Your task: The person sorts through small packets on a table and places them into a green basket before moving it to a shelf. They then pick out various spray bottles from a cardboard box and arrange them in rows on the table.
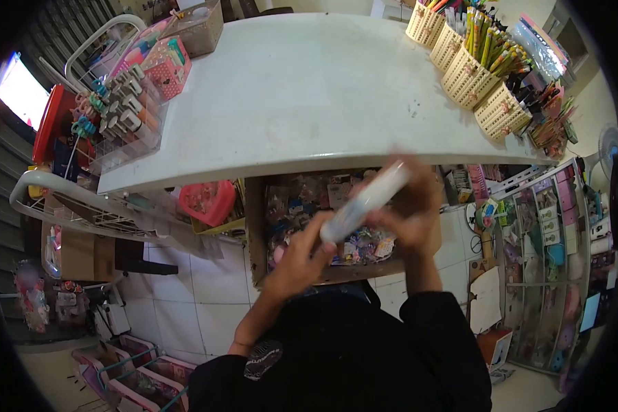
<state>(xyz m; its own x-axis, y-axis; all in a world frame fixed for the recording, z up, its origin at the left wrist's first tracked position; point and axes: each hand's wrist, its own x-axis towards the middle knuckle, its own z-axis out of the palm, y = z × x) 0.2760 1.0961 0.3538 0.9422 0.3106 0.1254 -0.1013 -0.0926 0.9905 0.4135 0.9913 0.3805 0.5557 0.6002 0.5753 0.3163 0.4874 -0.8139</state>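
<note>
A white bottle-like cylinder (pixel 372 198) with a bluish label is tilted in front of the body, just below the table's near edge. My left hand (pixel 299 263) has its fingers wrapped round the lower left end. At the upper right end is my right hand (pixel 413 206), smeared by motion; its fingers are too blurred to tell whether they grip. Beneath both hands lies an open cardboard box (pixel 257 237) full of small colourful packets.
The white table (pixel 281 89) spans the front. Woven baskets (pixel 463 77) of pencils stand at its right; a clear organizer (pixel 144 134) and a pink box (pixel 167 69) stand left. A red container (pixel 207 202) is left of the cardboard box.
</note>
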